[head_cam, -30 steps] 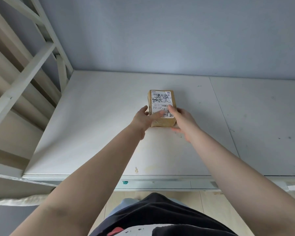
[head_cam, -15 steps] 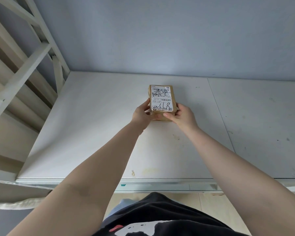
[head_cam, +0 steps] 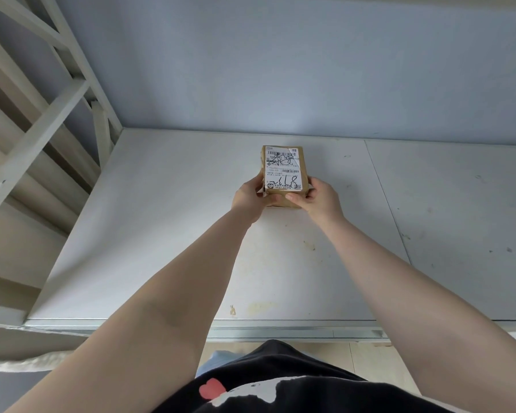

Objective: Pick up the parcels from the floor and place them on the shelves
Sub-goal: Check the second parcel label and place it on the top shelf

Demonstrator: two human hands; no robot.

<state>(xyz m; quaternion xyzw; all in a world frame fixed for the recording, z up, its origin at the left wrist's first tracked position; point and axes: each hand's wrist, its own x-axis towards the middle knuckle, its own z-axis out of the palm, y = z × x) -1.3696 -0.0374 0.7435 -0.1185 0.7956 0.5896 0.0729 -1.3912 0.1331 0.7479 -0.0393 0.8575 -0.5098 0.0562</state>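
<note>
A small brown cardboard parcel [head_cam: 283, 171] with a white shipping label and black handwriting lies on the white shelf board [head_cam: 167, 234], near its middle. My left hand [head_cam: 248, 196] grips the parcel's near left corner. My right hand [head_cam: 318, 196] grips its near right corner, thumb across the front edge. Both arms stretch forward over the shelf. Whether the parcel rests flat on the board or is slightly lifted at the near end I cannot tell.
A pale blue wall [head_cam: 310, 70] closes the back of the shelf. White slanted frame bars [head_cam: 42, 120] stand at the left. A seam [head_cam: 385, 204] splits the shelf into two boards. The metal front edge [head_cam: 280, 326] runs below my arms, with wooden floor under it.
My fingers slid off the top of the label to the parcel's near corners, so the whole label shows. The parcel sits slightly farther back on the shelf.
</note>
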